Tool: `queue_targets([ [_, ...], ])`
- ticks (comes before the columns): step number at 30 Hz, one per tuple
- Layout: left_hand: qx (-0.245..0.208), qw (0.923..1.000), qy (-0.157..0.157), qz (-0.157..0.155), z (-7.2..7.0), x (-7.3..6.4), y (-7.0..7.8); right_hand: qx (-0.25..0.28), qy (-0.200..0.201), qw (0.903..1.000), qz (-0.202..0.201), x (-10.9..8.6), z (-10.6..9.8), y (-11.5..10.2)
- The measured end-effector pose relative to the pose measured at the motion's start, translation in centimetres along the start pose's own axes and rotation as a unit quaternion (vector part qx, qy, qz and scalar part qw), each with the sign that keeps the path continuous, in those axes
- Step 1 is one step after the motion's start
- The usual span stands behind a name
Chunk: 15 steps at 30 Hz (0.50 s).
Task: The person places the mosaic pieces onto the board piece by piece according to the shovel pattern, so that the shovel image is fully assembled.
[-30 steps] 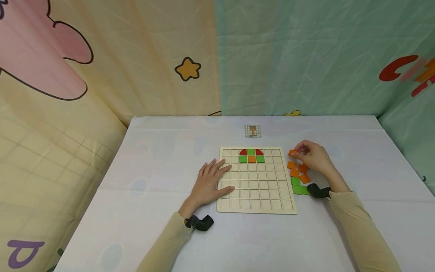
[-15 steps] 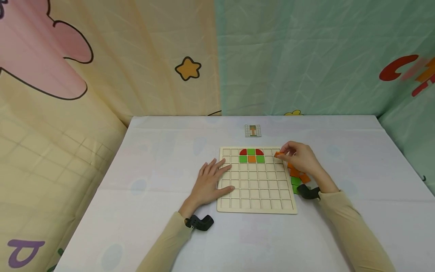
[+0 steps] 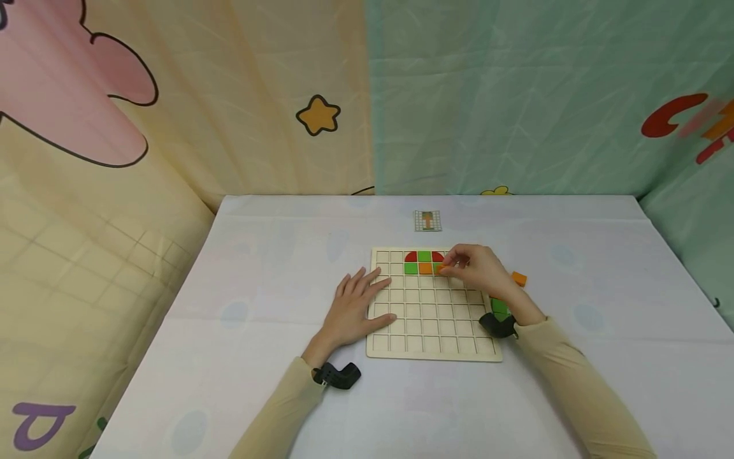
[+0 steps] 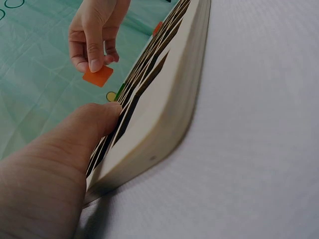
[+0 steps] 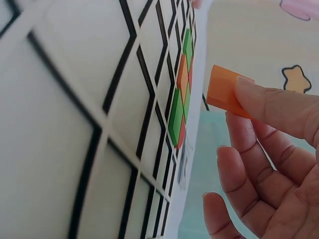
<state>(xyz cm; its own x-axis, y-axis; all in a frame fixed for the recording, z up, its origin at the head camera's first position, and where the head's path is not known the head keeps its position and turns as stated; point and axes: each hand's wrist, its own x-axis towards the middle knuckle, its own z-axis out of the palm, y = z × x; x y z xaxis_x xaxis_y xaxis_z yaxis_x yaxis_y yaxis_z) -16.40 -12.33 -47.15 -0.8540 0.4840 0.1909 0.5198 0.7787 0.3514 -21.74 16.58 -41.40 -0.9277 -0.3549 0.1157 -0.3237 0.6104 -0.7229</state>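
Hands: 2, both in view. R hand (image 3: pixel 478 268) pinches 1 orange tile (image 5: pixel 222 89) btwn thumb & index finger; tile is held up off the board, nr the R end of the coloured group. L hand (image 3: pixel 350 309) lies spread, fingers straight, grasping nothing, on the L edge of the board (image 3: pixel 430 325) w/ thumb & fingertips reaching over the grid.

Board: qty 1, 7 cells along nr row. Set in its far 2 rows: 6 pcs, i.e. 2 red tiles (image 3: pixel 410 257) w/ rounded corners, 3 green tiles (image 3: pixel 424 256), 1 orange ctr piece (image 3: pixel 425 268). R-most green in the lower row is partly hidden by held tile.

R of board: 1 loose orange tile (image 3: pixel 518 278) shows well, plus loose green tiles (image 3: pixel 499 307) partly behind R wrist; total can't be told. 1 card (image 3: pixel 427 221) beyond board's far edge, gap on both sides: to board & to table's far edge. Wrist cams (image 3: pixel 338 376): 2, 1 per arm.

Room: wide stretch of white table (image 3: pixel 275 274) from L hand to L edge, similar R of loose tiles; more btwn forearms, nr side. Pale cells lie btwn L fingertips & R hand.
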Motion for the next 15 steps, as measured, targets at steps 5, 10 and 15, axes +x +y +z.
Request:
queue_targets([
  [5, -0.001, 1.0000, -0.007, -0.004, 0.1, 0.0, -0.1, -0.006, -0.019, 0.9997, -0.012, 0.4, 0.9, -0.8],
  [10, 0.000, 1.0000, -0.004, -0.002, 0.1, 0.1, -0.1, -0.012, -0.029, 0.9992, -0.024, 0.7, 1.8, -1.4],
  [15, -0.002, 1.0000, 0.003, 0.004, 0.1, 0.0, -0.1, -0.023, -0.040, 0.9986, -0.026, 1.1, 2.4, -1.8],
])
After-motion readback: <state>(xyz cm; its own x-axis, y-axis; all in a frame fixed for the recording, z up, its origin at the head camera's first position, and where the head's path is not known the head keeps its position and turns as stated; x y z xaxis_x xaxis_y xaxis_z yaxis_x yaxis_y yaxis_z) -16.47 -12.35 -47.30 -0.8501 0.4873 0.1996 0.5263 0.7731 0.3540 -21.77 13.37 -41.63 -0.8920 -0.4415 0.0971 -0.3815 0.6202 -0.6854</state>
